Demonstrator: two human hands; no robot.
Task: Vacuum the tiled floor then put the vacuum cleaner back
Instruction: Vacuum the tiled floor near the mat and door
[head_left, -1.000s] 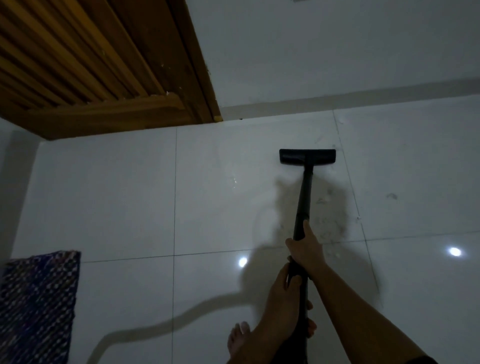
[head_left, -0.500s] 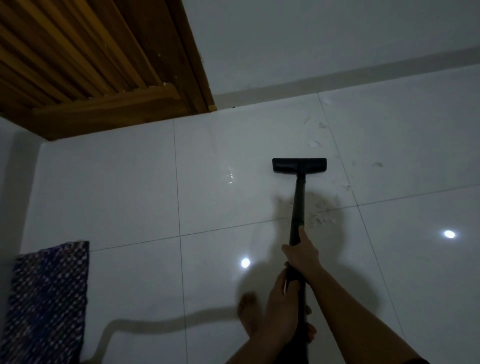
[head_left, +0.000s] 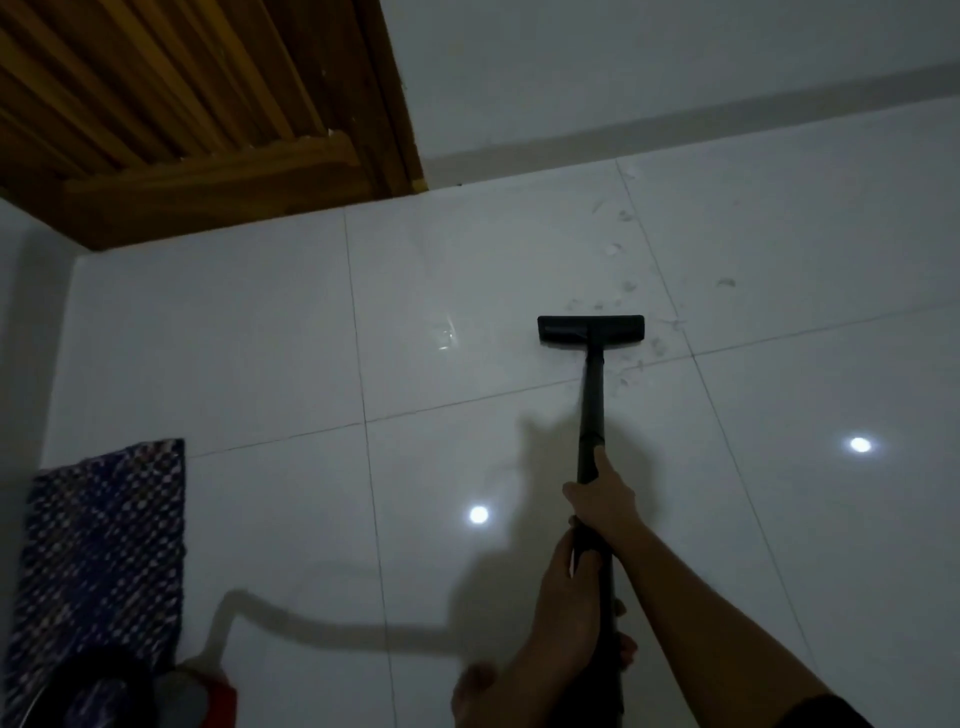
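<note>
A black vacuum wand (head_left: 591, 410) runs from my hands out to its flat black floor head (head_left: 590, 329), which rests on the white tiled floor (head_left: 260, 338). My right hand (head_left: 602, 499) grips the wand higher up, index finger stretched along it. My left hand (head_left: 569, 597) holds the wand lower, closer to me. Scraps of dust and debris (head_left: 623, 286) lie on the tiles just beyond and to the right of the head. The vacuum body (head_left: 171, 696), grey and red, shows at the bottom left, partly cut off.
A wooden slatted door (head_left: 182, 104) in its frame stands at the upper left, and a white wall (head_left: 675, 78) with a skirting runs behind. A blue patterned mat (head_left: 98, 561) lies at the left. My bare foot (head_left: 472, 691) is near the bottom centre.
The floor head has been pulled back toward me, away from the wall, and more debris now shows beyond it. The view has shifted, bringing the vacuum body into the bottom left.
</note>
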